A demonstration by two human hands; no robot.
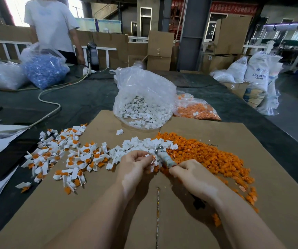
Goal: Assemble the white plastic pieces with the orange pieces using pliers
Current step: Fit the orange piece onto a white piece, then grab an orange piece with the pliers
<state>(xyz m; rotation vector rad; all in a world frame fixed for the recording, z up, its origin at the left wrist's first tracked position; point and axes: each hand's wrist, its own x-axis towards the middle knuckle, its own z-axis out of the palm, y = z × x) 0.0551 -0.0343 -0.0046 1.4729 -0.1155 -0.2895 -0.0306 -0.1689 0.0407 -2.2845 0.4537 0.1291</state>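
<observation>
Over the cardboard (189,221) on the bench, the left hand (135,166) pinches a white piece (149,155). The right hand (189,175) grips pliers (164,157) touching it. Orange pieces (207,157) lie right, assembled ones (67,153) left.

white pieces (141,143), orange pieces (207,155), brown cardboard (108,203), blue-filled bag (44,72)

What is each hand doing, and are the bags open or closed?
left hand: pinching a small white piece
right hand: gripping the pliers
bag of white pieces: open
bag of orange pieces: lying flat, opening unclear
finished pieces: white and orange joined, piled left
</observation>
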